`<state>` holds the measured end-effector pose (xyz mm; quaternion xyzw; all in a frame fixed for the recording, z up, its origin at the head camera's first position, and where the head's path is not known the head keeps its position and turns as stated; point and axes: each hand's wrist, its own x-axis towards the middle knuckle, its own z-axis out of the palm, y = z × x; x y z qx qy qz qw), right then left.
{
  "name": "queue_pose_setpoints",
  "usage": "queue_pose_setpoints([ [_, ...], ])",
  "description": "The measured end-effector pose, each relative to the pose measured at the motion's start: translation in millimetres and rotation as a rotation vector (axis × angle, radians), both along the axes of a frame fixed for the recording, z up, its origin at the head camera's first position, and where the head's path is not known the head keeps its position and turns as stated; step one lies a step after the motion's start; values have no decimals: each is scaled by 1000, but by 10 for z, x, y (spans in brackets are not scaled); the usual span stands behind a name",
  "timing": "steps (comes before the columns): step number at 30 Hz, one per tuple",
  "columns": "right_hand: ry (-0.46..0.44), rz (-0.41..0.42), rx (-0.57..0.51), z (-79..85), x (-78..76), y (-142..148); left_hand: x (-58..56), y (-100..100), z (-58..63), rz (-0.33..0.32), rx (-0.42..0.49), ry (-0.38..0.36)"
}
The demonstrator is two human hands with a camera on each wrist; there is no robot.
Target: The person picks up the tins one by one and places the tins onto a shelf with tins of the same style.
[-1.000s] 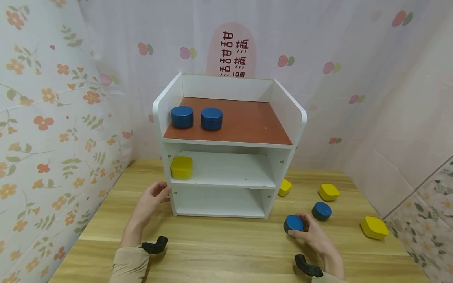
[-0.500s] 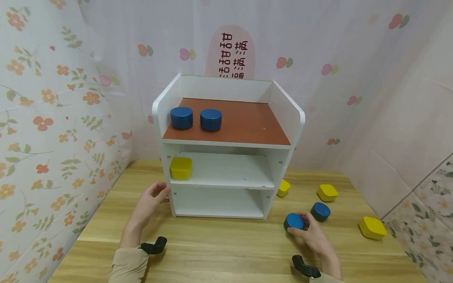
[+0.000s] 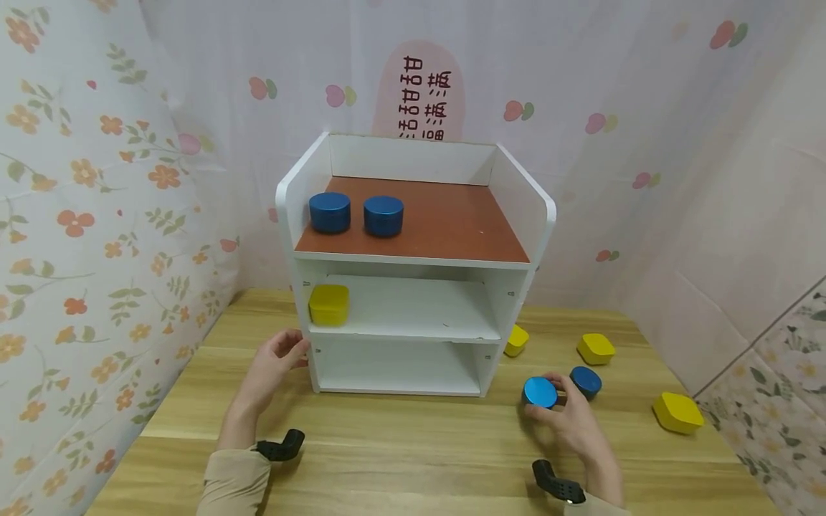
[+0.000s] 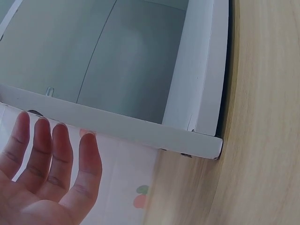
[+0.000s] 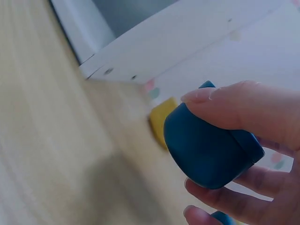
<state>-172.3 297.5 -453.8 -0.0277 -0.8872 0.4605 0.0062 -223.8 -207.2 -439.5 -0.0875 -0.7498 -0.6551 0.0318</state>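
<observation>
one blue container [image 3: 539, 392] is held midair in the right hand [image 3: 573, 424].

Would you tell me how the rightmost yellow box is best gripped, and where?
I would pinch the yellow box by its near and far sides, coming from above left: it sits flat, and the curtain hangs close on its right.
</observation>
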Motion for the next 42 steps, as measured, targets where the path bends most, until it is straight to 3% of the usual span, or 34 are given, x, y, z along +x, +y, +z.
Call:
queue_pose_setpoints([
  [6,168,37,70,264,107,-47,-17,44,-31,-6,19,1],
  [14,321,69,99,623,224,-155,-18,48,-49,3,17,-6],
  [26,390,131,176,1114,331,-312,-10,22,-38,3,7,1],
  [34,501,186,228,1268,294,-441,-12,22,-40,16,7,-3],
  [42,591,256,173,1436,200,-625,-2,-2,-32,17,9,-5],
])
